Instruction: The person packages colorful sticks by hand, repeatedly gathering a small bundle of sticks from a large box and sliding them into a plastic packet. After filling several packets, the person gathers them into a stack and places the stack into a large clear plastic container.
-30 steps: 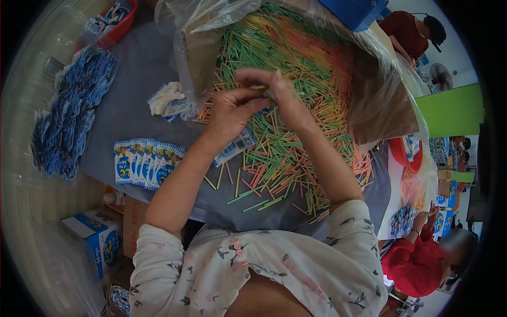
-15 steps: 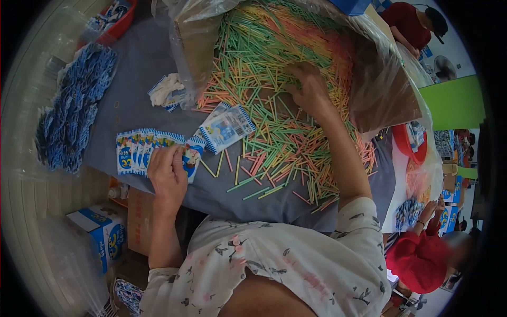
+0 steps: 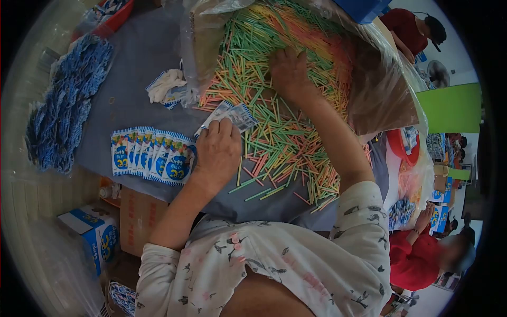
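My left hand (image 3: pixel 216 150) is on the printed packets (image 3: pixel 240 116) beside the pile, its fingers bent down and pressed together on the near packet. The hand covers most of that packet. My right hand (image 3: pixel 290 71) lies over the heap of thin green, yellow and pink sticks (image 3: pixel 269 121), fingers spread and tips partly among them. I see no stick gripped in it. To the left, several blue and white packets (image 3: pixel 153 156) lie face up in an overlapping row. A crumpled white cloth-like piece (image 3: pixel 167 86) rests on another packet.
A clear plastic liner (image 3: pixel 388 58) surrounds the heap. Bundled blue packets (image 3: pixel 71 100) lie at the left, near a red basket (image 3: pixel 119 18). Boxes (image 3: pixel 92 235) stand below the table's left side. A co-worker in red (image 3: pixel 414 259) sits at the right; another person (image 3: pixel 406 31) is beyond.
My left hand has moved right from the packet row to the packets beside the heap. The row now shows fully. My right hand has shifted up and left over the sticks.
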### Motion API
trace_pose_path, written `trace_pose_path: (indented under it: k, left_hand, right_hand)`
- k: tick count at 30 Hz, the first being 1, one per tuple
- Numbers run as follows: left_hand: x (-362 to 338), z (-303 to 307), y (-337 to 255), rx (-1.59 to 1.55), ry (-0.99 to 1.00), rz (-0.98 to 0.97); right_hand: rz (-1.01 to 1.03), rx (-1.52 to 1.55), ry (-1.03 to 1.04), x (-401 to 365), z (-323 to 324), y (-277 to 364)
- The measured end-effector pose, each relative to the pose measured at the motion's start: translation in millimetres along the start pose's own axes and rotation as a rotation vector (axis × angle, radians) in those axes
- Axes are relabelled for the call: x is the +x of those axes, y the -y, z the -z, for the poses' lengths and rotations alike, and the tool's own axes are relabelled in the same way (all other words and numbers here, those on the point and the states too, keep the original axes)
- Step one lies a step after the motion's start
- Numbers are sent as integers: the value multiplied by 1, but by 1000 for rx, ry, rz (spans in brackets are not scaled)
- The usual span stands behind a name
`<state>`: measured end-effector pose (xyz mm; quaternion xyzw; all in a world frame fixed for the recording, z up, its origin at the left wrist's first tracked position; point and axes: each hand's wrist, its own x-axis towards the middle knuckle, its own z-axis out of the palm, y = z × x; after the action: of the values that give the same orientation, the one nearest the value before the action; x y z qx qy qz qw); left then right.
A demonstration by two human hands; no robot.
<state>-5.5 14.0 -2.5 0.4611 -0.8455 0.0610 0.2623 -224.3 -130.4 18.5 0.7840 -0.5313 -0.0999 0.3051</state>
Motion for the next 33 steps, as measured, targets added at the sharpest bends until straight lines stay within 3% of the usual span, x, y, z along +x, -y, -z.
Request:
trace_pose_path:
  k: [2, 5, 9, 11, 17, 21, 26, 29, 33]
  left_hand:
    - [-1, -3, 4, -67, -144, -20]
    - [-3, -8, 13, -151, -206, -27]
    - [-3, -5, 8, -159, -167, -40]
    - [2, 9, 1, -159, 39, 91]
    - [4, 14, 2, -261, -46, 119]
    - [6, 10, 8, -391, -38, 166]
    - [-2, 9, -2, -219, 50, 91]
    - [0, 18, -4, -252, -6, 69]
    - [0, 19, 3, -333, 41, 128]
  right_hand:
    - [-128, 162, 37, 3, 2, -2]
    - [-241, 358, 41, 4, 3, -13]
    - [-286, 365, 34, -2, 3, -18]
    - [-177, 252, -46, -3, -3, -13]
    - [-148, 464, 20, -11, 29, -20]
    - [-128, 477, -4, -3, 38, -4]
    - [4, 370, -103, 14, 48, 23]
    - [84, 343, -100, 26, 47, 34]
    - [-5, 375, -127, 47, 29, 44]
